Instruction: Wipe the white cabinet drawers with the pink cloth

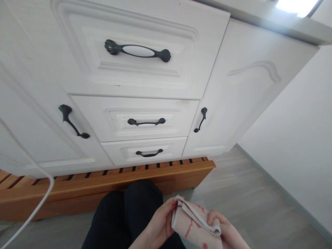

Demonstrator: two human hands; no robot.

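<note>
A folded cloth (188, 224), pale with red markings, is held between my two hands low in the head view. My left hand (162, 221) grips its left end, with the thumb at the top corner. On the other side, my right hand (223, 224) has its fingers closed round the right edge. The cloth's layers show along the upper fold, and its lower part runs out of the picture.
A white cabinet (186, 83) stands ahead, its drawers and doors closed, with dark handles (138, 51). Below it runs a low slatted wooden bench (181, 172). A white cable (41, 200) hangs at left. At right are a wall (290, 121) and grey floor (241, 186).
</note>
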